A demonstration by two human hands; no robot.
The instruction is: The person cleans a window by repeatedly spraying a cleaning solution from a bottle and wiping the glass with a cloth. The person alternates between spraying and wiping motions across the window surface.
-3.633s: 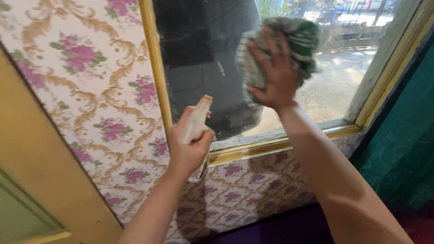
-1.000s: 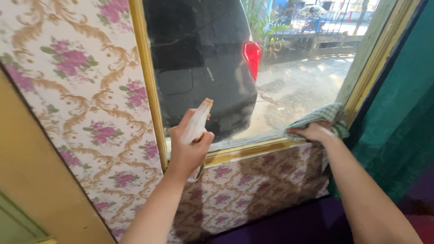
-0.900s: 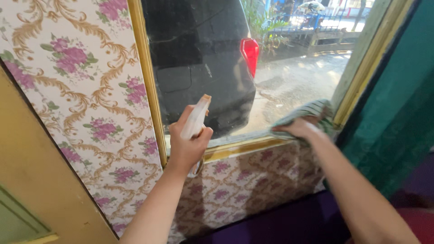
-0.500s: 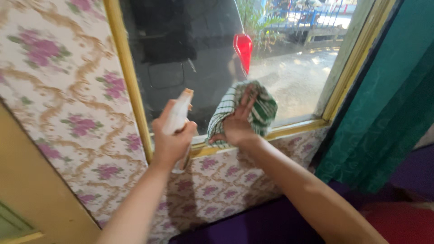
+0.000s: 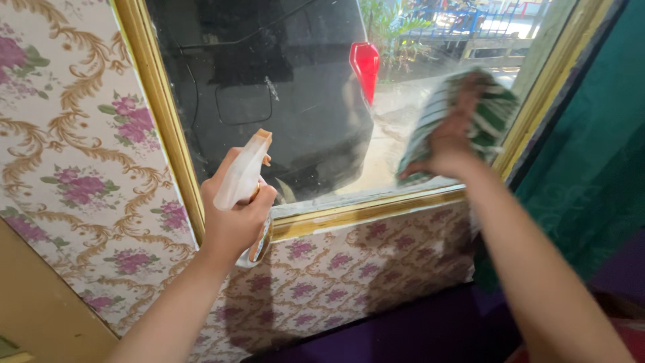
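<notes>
My left hand (image 5: 232,215) grips a white spray bottle (image 5: 244,176), nozzle pointing up and right toward the window glass (image 5: 282,87). My right hand (image 5: 451,138) presses a green and white striped cloth (image 5: 494,114) flat against the lower right part of the pane, near the yellow frame (image 5: 363,212). The cloth and hand are blurred. A dark car with a red tail light (image 5: 366,62) shows through the glass.
Floral wallpaper (image 5: 74,154) covers the wall left of and below the window. A teal curtain (image 5: 598,168) hangs at the right. A yellow door panel (image 5: 33,302) stands at the lower left. A purple surface (image 5: 403,329) lies below.
My right hand with the cloth swept from the lower middle of the pane to the right side and upward. The left hand kept the bottle raised. The view shifted slightly.
</notes>
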